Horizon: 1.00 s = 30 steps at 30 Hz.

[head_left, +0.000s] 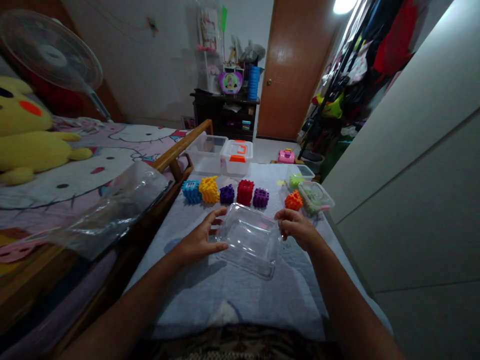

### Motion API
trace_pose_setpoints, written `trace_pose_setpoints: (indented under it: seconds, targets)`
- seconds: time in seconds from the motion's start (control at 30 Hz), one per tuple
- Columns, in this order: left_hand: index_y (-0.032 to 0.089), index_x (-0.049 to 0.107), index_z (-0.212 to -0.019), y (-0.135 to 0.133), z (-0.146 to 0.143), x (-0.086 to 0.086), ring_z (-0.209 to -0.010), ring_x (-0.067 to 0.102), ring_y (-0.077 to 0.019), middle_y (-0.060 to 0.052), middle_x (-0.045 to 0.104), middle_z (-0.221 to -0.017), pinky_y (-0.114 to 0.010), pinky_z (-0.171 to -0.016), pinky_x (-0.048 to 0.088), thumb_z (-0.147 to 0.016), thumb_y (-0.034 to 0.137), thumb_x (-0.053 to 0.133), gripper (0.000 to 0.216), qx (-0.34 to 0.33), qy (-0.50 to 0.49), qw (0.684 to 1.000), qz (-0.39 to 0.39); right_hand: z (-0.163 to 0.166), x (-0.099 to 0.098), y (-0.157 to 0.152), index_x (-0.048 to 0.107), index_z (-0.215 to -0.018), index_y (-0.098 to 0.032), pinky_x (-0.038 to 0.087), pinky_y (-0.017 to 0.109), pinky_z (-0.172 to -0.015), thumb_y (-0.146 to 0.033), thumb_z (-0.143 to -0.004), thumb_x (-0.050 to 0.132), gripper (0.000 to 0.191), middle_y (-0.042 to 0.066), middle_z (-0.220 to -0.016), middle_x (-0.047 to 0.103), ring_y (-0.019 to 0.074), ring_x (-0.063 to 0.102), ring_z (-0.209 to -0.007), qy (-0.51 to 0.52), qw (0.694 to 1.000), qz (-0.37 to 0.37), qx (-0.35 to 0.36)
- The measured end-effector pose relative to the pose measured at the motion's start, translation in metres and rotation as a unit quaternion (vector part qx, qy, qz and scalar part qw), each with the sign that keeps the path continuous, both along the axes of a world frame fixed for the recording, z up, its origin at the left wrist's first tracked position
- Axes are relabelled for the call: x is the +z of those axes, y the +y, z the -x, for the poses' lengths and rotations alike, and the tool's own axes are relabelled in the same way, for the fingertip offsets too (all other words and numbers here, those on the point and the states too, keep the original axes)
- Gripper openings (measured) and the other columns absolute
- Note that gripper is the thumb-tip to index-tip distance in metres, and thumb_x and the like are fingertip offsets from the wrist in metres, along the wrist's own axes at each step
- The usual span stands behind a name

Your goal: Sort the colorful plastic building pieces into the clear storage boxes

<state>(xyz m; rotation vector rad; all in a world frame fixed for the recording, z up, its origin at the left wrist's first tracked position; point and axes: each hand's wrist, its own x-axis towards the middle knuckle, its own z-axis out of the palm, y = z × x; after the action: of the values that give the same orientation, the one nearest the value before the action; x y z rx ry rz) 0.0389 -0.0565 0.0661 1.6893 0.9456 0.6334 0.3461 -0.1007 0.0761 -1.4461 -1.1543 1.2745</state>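
Observation:
Between my two hands is a clear plastic container (249, 239), tilted a little above the cloth-covered table (195, 310). At its left edge my left hand (205, 234) has thumb and fingers apart around the side. The fingers of my right hand (296, 227) pinch its right rim. Behind it stands a row of toy block cubes: a light blue cube (191, 192), a yellow cube (209, 190), a dark purple cube (227, 194), a red cube (245, 192) and a purple cube (261, 198). An orange block piece (293, 200) lies beyond my right hand.
At the far end are an open clear bin (206, 155) and a lidded box with orange latches (237, 156). Two clear tubs with green pieces, one nearer (315, 197), line the right edge. A wooden bed rail (180, 147) runs left; a white cabinet (423, 200) stands right.

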Motion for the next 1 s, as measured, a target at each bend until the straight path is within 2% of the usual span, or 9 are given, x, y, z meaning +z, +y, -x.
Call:
trace_pose_setpoints:
  seconds: [0.1,0.17,0.27,0.33,0.4,0.53,0.67,0.87,1.0]
  targets:
    - [0.035,0.044,-0.139,0.003,0.003,-0.008,-0.12,0.052,-0.03,-0.01,0.042,-0.147,-0.049,-0.098,0.049,-0.068,0.038,0.081,0.08,0.004,0.01,1.0,-0.008,0.003,-0.003,0.003,0.063,-0.086,-0.017,0.051,0.031,-0.056,-0.031,-0.07,0.057,0.022,0.001,-0.068,0.061,0.016,0.059,-0.059,-0.164,0.986,-0.026,0.012]
    - [0.034,0.044,-0.139,0.006,0.003,-0.012,-0.117,0.053,-0.0294,-0.01,0.042,-0.147,-0.048,-0.096,0.05,-0.068,0.042,0.081,0.081,0.008,0.014,1.0,-0.004,0.005,-0.001,-0.001,0.065,-0.103,-0.018,0.055,0.04,-0.079,-0.041,-0.076,0.062,0.036,0.01,-0.1,0.068,0.0246,0.065,-0.091,-0.293,0.952,-0.081,0.032]
    - [0.028,0.045,-0.139,0.012,-0.001,-0.017,-0.124,0.049,-0.0316,-0.013,0.041,-0.147,-0.05,-0.102,0.045,-0.073,0.052,0.075,0.077,0.019,-0.004,1.0,0.008,0.014,0.007,-0.012,0.046,-0.142,-0.021,0.037,0.052,-0.11,-0.058,-0.067,0.076,0.089,0.016,-0.148,0.044,0.036,0.039,-0.138,-0.415,0.891,-0.141,0.12]
    - [0.025,0.041,-0.142,0.018,-0.005,-0.022,-0.137,0.038,-0.0338,-0.015,0.036,-0.151,-0.052,-0.111,0.035,-0.076,0.061,0.069,0.08,0.021,-0.045,0.999,0.011,0.023,0.011,-0.018,0.028,-0.154,-0.021,0.024,0.058,-0.116,-0.062,-0.057,0.083,0.119,0.018,-0.158,0.03,0.0409,0.022,-0.146,-0.455,0.862,-0.132,0.18]
    - [0.026,0.03,-0.149,0.023,-0.008,-0.027,-0.147,0.022,-0.0356,-0.016,0.027,-0.158,-0.054,-0.117,0.024,-0.068,0.069,0.073,0.102,-0.007,-0.097,0.995,0.016,0.031,0.013,-0.02,0.019,-0.157,-0.02,0.02,0.062,-0.117,-0.062,-0.052,0.085,0.131,0.02,-0.159,0.026,0.0437,0.019,-0.147,-0.478,0.845,-0.119,0.208]
    - [0.027,-0.001,-0.157,0.027,-0.01,-0.034,-0.152,0.003,-0.0374,-0.019,0.006,-0.164,-0.055,-0.12,0.01,-0.044,0.068,0.087,0.149,-0.092,-0.127,0.987,0.035,0.036,0.013,-0.016,0.014,-0.158,-0.021,0.025,0.057,-0.116,-0.059,-0.058,0.083,0.127,0.02,-0.157,0.029,0.0397,0.027,-0.144,-0.456,0.849,-0.136,0.229]
    - [0.029,-0.008,-0.156,0.025,-0.007,-0.038,-0.151,0.007,-0.0375,-0.018,0.004,-0.165,-0.055,-0.12,0.01,-0.05,0.059,0.09,0.148,-0.11,-0.103,0.988,0.032,0.029,0.015,-0.014,0.013,-0.158,-0.023,0.029,0.055,-0.115,-0.059,-0.066,0.079,0.119,0.018,-0.158,0.028,0.0371,0.029,-0.144,-0.395,0.874,-0.15,0.241]
    - [0.027,0.014,-0.156,0.026,-0.005,-0.042,-0.149,0.02,-0.0359,-0.014,0.018,-0.163,-0.051,-0.122,0.015,-0.061,0.056,0.085,0.123,-0.109,-0.096,0.989,0.007,-0.006,0.021,-0.021,0.028,-0.153,-0.025,0.03,0.053,-0.116,-0.061,-0.07,0.075,0.102,0.014,-0.157,0.032,0.0351,0.032,-0.143,-0.331,0.912,-0.159,0.185]
    - [0.029,0.039,-0.148,0.023,-0.004,-0.04,-0.145,0.031,-0.0338,-0.011,0.037,-0.155,-0.053,-0.119,0.023,-0.073,0.052,0.077,0.087,-0.087,-0.081,0.993,-0.023,-0.048,0.018,-0.042,0.04,-0.147,-0.026,0.028,0.054,-0.117,-0.059,-0.075,0.07,0.085,0.013,-0.154,0.037,0.034,0.032,-0.143,-0.371,0.913,-0.137,0.103]
